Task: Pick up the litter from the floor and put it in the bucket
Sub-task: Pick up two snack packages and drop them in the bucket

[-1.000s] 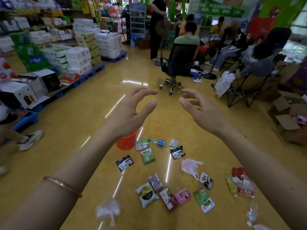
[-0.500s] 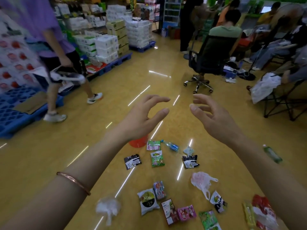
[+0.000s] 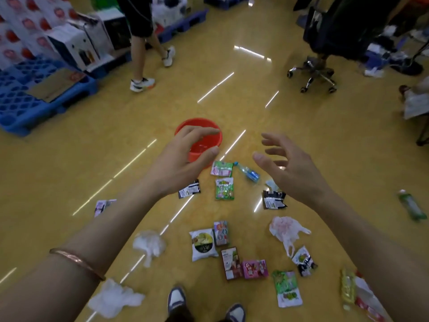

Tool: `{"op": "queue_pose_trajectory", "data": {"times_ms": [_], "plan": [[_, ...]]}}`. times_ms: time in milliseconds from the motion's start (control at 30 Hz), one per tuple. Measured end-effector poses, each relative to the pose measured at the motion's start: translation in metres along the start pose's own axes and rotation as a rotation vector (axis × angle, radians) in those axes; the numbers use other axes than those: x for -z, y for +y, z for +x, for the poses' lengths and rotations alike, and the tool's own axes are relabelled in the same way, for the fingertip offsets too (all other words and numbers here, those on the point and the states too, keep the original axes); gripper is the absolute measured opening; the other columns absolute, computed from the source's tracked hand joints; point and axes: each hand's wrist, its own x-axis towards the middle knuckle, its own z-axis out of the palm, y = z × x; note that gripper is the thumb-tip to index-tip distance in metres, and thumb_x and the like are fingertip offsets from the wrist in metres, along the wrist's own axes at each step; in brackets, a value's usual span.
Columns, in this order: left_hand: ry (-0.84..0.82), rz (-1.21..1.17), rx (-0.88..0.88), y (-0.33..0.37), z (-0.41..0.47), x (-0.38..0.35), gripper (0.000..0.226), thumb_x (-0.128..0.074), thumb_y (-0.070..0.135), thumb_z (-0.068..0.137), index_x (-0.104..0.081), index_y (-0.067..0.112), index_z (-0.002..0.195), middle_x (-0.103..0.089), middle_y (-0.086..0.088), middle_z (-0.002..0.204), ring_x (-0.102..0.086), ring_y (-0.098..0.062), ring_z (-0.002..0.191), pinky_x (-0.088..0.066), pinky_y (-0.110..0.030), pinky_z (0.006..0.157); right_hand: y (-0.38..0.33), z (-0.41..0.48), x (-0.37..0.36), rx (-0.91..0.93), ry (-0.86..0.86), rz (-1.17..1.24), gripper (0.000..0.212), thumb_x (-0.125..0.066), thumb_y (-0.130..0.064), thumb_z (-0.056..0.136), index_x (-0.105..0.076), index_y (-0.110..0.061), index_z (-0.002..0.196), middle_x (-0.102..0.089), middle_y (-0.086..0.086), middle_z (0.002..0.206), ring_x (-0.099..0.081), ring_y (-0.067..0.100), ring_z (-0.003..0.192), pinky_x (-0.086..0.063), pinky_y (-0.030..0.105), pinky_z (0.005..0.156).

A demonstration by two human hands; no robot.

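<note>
No print on any wrapper can be read; all of it is blurred. The litter lies scattered on a glossy yellow floor (image 3: 69, 159) in front of the person's shoes (image 3: 176, 298). Just beside the round orange-red plastic bucket (image 3: 197, 119) lie a green-and-pink sachet (image 3: 221, 168), a small clear bottle with a blue label (image 3: 247, 173), a green sweet packet (image 3: 224, 188) and two torn black wrappers (image 3: 189, 189) (image 3: 273, 199). Nearer the feet are a crumpled pinkish thin bag (image 3: 286, 228), a white pillow pouch with a dark round picture (image 3: 203, 244), a small flat carton (image 3: 221, 233), a brown box (image 3: 231, 262), a pink packet (image 3: 255, 268), a green-and-white packet (image 3: 286, 288) and two wads of clear film (image 3: 149, 244) (image 3: 115, 298). A green bottle (image 3: 412, 206) lies well apart at the right. The bucket stands upright on the floor, and nothing shows inside it but its shiny bottom. The left hand (image 3: 183, 159), with a copper-coloured bangle (image 3: 76, 263) on its forearm, is raised in front of the bucket; its grip is apart, thumb and fingers loosely curved round nothing. The right hand (image 3: 292, 173) is raised over the floor beside it, its fingers spread and its grip likewise apart and empty. Against half a second ago the view has tipped downward: the bucket, then mostly hidden behind the left hand, now shows most of its rim, the shoes have come into view, and a passer-by's legs (image 3: 139, 54) are farther up the aisle.
</note>
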Motion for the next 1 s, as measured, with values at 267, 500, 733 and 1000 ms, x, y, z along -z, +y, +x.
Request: {"op": "queue_pose_trajectory", "data": {"times_ms": [267,500,733,1000], "plan": [[-0.073,0.009,0.010,-0.061,0.009,-0.065,0.041,-0.050,0.046,0.088,-0.050,0.033,0.127,-0.048,0.011,0.123,-0.046,0.001,0.110,-0.032,-0.004,0.091,0.076,0.024,-0.034,-0.079,-0.024,0.000,0.051,-0.061,-0.042,0.086,-0.047,-0.029,0.133,-0.055,-0.011,0.123,-0.052,0.006,0.113,-0.046,0.023,0.090],[-0.069,-0.007,-0.093,-0.122,0.030,-0.128,0.030,-0.050,0.043,0.089,-0.050,0.039,0.119,-0.049,0.011,0.119,-0.047,0.004,0.107,-0.033,-0.005,0.089,0.148,0.052,-0.075,-0.042,-0.008,-0.039,0.047,-0.060,-0.043,0.087,-0.049,-0.030,0.131,-0.055,-0.011,0.123,-0.052,0.007,0.113,-0.045,0.029,0.096],[-0.135,-0.023,0.009,-0.237,0.008,-0.236,0.050,-0.058,0.033,0.090,-0.041,0.019,0.135,-0.049,0.004,0.122,-0.048,-0.002,0.107,-0.035,-0.004,0.088,0.279,0.056,-0.166,-0.055,-0.049,-0.067,0.051,-0.060,-0.048,0.085,-0.048,-0.031,0.132,-0.056,-0.009,0.124,-0.053,0.008,0.115,-0.044,0.032,0.099],[-0.276,0.057,0.037,-0.395,-0.023,-0.361,0.062,-0.060,0.036,0.088,-0.030,0.024,0.141,-0.044,0.003,0.125,-0.047,-0.007,0.110,-0.040,-0.026,0.095,0.441,0.052,-0.278,-0.083,-0.110,-0.137,0.060,-0.059,-0.051,0.083,-0.044,-0.028,0.136,-0.051,-0.004,0.132,-0.048,0.006,0.114,-0.042,0.026,0.096]]}}
